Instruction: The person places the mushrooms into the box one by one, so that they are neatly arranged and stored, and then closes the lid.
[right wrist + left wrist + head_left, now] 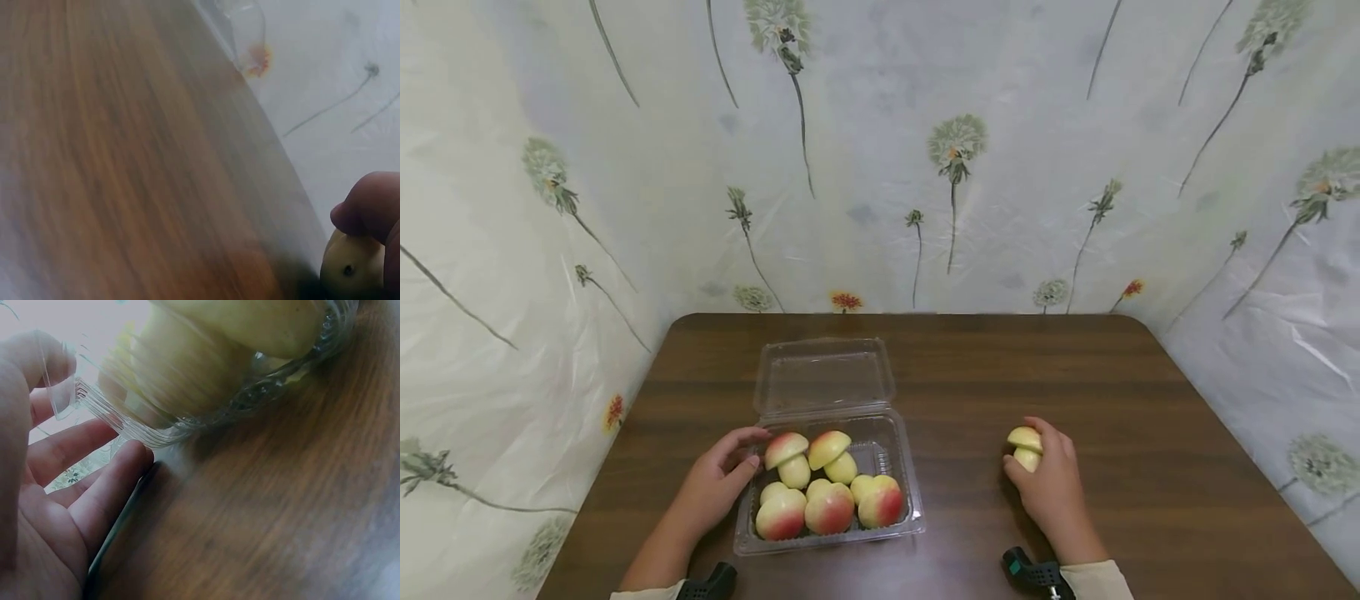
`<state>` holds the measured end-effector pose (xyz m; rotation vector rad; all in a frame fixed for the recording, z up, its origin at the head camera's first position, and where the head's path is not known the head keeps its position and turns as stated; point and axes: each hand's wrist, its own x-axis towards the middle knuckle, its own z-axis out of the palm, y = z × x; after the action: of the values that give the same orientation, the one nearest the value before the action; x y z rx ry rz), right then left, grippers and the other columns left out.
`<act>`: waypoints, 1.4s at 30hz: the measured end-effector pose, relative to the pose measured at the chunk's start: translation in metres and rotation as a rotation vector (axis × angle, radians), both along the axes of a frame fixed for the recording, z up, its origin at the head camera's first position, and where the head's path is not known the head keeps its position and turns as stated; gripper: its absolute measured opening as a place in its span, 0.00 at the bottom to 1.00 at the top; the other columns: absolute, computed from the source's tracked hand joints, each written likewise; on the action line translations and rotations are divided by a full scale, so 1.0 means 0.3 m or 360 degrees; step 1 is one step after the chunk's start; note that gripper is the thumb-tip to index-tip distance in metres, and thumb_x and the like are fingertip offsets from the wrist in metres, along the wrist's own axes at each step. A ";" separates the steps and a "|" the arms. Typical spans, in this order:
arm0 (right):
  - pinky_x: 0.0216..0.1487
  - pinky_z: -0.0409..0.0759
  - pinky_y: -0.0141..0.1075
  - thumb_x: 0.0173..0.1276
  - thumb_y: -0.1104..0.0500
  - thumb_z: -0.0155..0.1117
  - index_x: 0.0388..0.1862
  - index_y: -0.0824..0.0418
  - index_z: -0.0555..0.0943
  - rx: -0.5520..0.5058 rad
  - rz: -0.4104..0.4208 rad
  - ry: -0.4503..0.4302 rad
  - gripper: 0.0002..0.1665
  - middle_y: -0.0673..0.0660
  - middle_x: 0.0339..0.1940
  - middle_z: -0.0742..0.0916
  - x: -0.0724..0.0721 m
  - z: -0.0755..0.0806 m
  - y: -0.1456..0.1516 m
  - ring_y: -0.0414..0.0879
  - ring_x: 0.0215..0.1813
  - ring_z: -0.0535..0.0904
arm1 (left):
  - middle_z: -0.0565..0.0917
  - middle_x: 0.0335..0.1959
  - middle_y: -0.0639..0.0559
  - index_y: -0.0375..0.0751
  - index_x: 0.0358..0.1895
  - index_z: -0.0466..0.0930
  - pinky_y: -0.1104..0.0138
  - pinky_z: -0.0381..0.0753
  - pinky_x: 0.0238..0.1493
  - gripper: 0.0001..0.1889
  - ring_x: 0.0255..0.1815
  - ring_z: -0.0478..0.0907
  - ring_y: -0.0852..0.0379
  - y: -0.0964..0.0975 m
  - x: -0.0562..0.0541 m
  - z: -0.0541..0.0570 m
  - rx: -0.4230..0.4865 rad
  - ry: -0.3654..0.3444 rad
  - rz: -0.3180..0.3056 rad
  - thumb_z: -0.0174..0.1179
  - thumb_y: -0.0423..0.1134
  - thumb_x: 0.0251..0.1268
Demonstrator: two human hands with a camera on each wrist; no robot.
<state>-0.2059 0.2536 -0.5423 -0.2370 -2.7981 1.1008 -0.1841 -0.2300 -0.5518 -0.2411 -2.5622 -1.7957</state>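
Observation:
A clear plastic clamshell box (913, 515) lies on the table with its lid (823, 375) folded back. Several yellow toy mushrooms with red-tinged caps sit inside: two at the back, such as this toy mushroom (793, 472), and a front row. At the box's left side my left hand (715, 483) rests its thumb and fingertips on the rim; the left wrist view shows extended fingers (109, 494) against the ridged wall. Off to the right, my right hand (1052, 479) grips another yellow toy mushroom (1025, 438) between thumb and fingers. A dark dot marks that held mushroom (350, 272) in the right wrist view.
The brown wooden table (955, 533) has rounded far corners. Behind it and along both sides hangs a pale sheet (865, 167) printed with dandelions. Dark wrist devices (1030, 571) are strapped on both arms. A wide stretch of tabletop lies between the box and my right hand.

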 end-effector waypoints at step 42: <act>0.55 0.82 0.34 0.61 0.61 0.81 0.75 0.54 0.72 -0.0427 0.0647 0.0362 0.44 0.57 0.66 0.77 0.003 0.046 -0.275 0.48 0.57 0.78 | 0.82 0.66 0.46 0.48 0.66 0.79 0.69 0.84 0.53 0.16 0.53 0.85 0.57 -0.010 -0.007 -0.005 -0.0007 0.0043 -0.0007 0.58 0.34 0.80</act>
<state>-0.2051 0.1711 -0.5284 0.4275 -2.5505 1.4803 -0.1861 -0.2329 -0.5534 -0.2690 -2.5499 -1.7758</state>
